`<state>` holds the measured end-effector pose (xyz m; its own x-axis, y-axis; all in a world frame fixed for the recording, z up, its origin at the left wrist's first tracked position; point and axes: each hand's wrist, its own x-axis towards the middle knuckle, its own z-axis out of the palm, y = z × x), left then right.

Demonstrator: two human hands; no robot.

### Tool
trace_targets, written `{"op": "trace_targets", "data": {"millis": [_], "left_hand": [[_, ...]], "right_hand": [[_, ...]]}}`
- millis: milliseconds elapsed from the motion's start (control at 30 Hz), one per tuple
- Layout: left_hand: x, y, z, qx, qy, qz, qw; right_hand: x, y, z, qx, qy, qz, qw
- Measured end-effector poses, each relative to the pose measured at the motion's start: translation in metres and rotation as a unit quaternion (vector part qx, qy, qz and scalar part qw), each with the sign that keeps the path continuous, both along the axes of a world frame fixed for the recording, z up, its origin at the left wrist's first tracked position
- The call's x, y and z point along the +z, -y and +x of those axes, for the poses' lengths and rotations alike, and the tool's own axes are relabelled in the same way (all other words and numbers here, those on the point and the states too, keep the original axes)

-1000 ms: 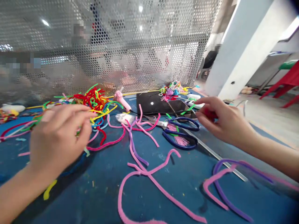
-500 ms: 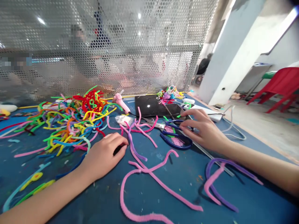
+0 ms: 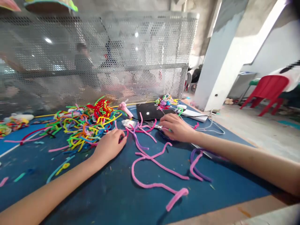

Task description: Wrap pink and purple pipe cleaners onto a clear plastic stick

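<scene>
My left hand (image 3: 110, 144) rests on the blue table with its fingers curled and the thumb near the index finger. Its fingertips are beside pink pipe cleaners (image 3: 151, 137); what they hold, if anything, is hidden. My right hand (image 3: 177, 127) is bent over the dark blue handles of the scissors (image 3: 161, 135), covering most of them, the metal blades pointing left. In front of both hands lies a long pink pipe cleaner (image 3: 146, 186), crossed by another. A purple pipe cleaner (image 3: 192, 156) with a pink piece lies below my right forearm.
A tangled heap of coloured pipe cleaners (image 3: 86, 123) covers the left back. A pink glue gun (image 3: 125, 109), a small plastic bag (image 3: 128, 123), a black laptop-like slab (image 3: 146, 109) and a yarn-like bundle (image 3: 166, 101) stand farther back. Behind is a perforated metal screen (image 3: 140, 72); a red chair (image 3: 267, 90) is at right.
My right hand has moved left and down over the scissors' handles, hiding them. My left hand stays near the same spot beside the pink pipe cleaners. The view has tilted up.
</scene>
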<state>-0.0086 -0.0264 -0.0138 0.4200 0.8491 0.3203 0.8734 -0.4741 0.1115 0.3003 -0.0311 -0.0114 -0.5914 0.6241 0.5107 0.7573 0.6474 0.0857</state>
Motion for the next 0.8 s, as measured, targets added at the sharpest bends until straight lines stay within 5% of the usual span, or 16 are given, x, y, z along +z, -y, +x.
{"op": "trace_targets", "data": {"millis": [267,333,433,533,633,733,800], "left_hand": [[0.012,-0.016,0.014,0.054,-0.124,-0.053,0.989],[0.013,-0.022,0.025,0.021,-0.097,-0.094,0.991],[0.011,-0.034,0.045,-0.029,0.065,-0.246,0.967],[0.007,-0.04,0.062,-0.006,0.295,-0.388,0.873],[0.004,-0.033,0.069,-0.003,0.485,-0.449,0.751],[0.002,-0.018,0.07,-0.06,0.597,-0.485,0.637],[0.0,-0.01,0.071,-0.079,0.63,-0.492,0.595]], "right_hand": [[-0.012,-0.028,-0.087,-0.041,0.048,-0.073,0.995],[-0.014,-0.031,-0.092,-0.045,0.059,-0.078,0.994],[-0.015,-0.033,-0.087,-0.043,0.065,-0.069,0.995],[-0.015,-0.033,-0.08,-0.049,0.04,-0.08,0.995],[-0.013,-0.031,-0.079,-0.064,-0.06,-0.118,0.989],[-0.013,-0.024,-0.084,-0.016,-0.145,-0.115,0.983],[-0.014,-0.02,-0.088,0.038,-0.182,-0.109,0.976]]}}
